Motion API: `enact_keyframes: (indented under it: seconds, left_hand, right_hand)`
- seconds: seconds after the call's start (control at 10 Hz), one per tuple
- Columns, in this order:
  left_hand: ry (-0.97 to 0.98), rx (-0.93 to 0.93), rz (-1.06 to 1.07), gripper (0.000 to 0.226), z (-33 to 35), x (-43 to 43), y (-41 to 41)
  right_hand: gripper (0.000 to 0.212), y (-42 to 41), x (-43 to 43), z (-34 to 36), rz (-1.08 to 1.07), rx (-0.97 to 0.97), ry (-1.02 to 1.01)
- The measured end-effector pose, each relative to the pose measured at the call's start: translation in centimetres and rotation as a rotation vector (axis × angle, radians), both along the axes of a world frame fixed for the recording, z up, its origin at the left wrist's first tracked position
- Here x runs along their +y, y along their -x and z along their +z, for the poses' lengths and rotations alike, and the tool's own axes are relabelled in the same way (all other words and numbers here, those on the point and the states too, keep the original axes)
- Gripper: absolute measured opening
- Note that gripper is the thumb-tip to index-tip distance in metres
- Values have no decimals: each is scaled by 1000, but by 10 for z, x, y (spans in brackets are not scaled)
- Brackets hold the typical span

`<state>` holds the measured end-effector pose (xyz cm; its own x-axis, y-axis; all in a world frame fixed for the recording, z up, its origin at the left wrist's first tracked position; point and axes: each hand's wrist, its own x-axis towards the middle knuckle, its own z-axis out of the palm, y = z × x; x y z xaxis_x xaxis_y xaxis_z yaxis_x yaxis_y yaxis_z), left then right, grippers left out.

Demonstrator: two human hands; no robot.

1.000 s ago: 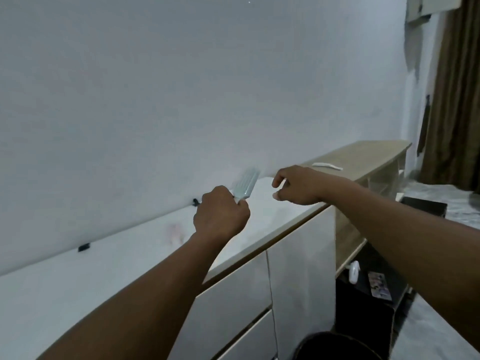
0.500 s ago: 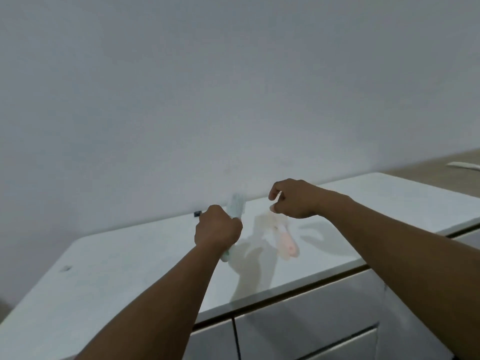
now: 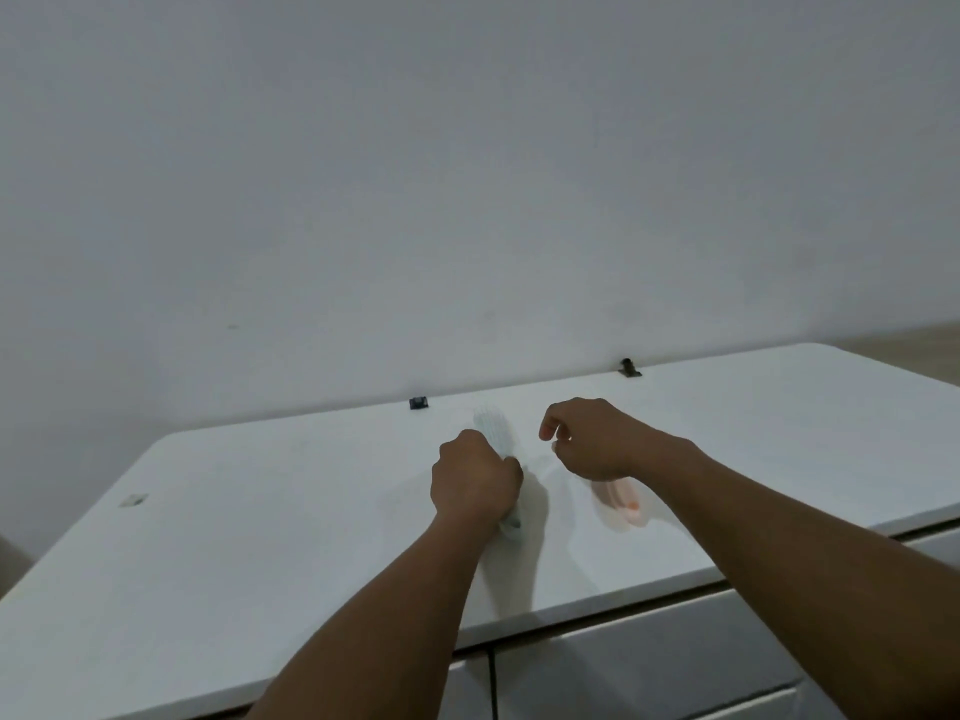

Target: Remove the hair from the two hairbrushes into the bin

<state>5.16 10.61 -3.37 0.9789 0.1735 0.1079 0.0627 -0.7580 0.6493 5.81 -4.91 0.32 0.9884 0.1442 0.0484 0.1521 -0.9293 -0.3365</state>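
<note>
Across the white cabinet top (image 3: 260,537), both forearms reach in. Left hand (image 3: 475,480) clenched round pale green brush (image 3: 493,426), bristle head raised clear, likely to expose it for picking. Right hand (image 3: 589,441) loosely curled, thumb and fingertips (image 3: 545,431) near a pinch, grasping nothing visible. Pink brush (image 3: 621,504) lies beneath it. Bin out of view.
</note>
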Motion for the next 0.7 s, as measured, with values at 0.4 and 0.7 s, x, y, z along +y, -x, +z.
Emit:
enact_keyframes:
  seconds: [0.4,0.7]
  left_hand:
    - [-80,47,-57,38,4,-1,-13]
    - [-222,-10,-134,34,54,-17,15]
  right_hand:
    - [32,-5,-11,-6,13,-4,-52]
    - [21,35,-35,52,-9,-42,-14]
